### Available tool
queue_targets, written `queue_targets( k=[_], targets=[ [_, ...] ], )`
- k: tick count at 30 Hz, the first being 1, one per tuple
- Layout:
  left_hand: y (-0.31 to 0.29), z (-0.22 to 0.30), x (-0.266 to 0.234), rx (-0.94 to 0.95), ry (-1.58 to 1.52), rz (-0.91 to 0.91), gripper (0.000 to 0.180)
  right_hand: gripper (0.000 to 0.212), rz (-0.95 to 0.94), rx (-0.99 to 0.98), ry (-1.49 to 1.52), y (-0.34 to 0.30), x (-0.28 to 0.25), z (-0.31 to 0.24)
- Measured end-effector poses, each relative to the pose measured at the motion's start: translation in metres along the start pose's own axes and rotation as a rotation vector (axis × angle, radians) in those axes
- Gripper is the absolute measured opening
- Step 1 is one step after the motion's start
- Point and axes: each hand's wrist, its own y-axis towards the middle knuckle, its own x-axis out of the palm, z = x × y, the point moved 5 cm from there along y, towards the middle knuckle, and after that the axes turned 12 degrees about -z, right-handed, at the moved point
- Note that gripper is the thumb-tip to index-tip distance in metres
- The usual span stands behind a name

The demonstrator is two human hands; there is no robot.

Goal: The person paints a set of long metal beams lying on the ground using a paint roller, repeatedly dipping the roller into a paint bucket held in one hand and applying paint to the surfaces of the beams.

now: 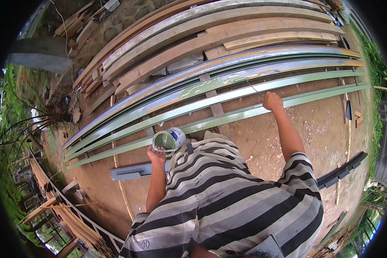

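My left hand (157, 155) is wrapped round the lower edge of a paint can (177, 136), tilted so its open mouth and the green paint inside show. In my right hand (273, 102) is a thin wire-framed paint roller (254, 88); its far end reaches a long metal beam (167, 97) and is too small to see well. Wet green paint (215, 84) lies in a patch with pale streaks along this beam. Nearer to me run a green beam (172, 113) and another green beam (245, 114), both glossy.
Beyond the painted beams is a grey metal beam (159, 84) with an orange-brown stripe. Long wooden planks (193, 45) are stacked behind it. Cross timbers (216, 109) support the beams over bare soil. A dark metal length (342, 171) lies at right, a short grey channel (131, 172) at left.
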Motion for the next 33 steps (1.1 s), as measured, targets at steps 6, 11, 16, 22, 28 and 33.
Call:
queue_targets(
  k=[6,11,16,22,28,33],
  targets=[
    [-0.006,-0.003,-0.023,0.008,-0.076,0.119,0.032,0.037,0.005,-0.004,-0.018,0.021,-0.024,0.007],
    [-0.007,0.001,-0.040,0.049,-0.191,0.156,0.029,0.039,-0.018,0.052,-0.053,0.034,-0.023,0.038],
    [0.002,-0.005,-0.070,0.049,-0.274,0.190,0.027,0.040,-0.024,0.024,-0.018,0.026,-0.044,0.042],
    [0.002,-0.009,-0.088,0.033,-0.355,0.291,0.031,0.037,0.049,0.084,-0.070,0.027,-0.022,0.088],
    [-0.008,-0.011,-0.108,-0.020,-0.404,0.262,0.035,0.035,0.080,0.083,0.000,0.015,-0.035,0.086],
    [-0.002,-0.010,-0.112,-0.047,-0.451,0.288,0.030,0.034,0.067,0.057,-0.051,0.014,-0.032,0.064]
  ],
)
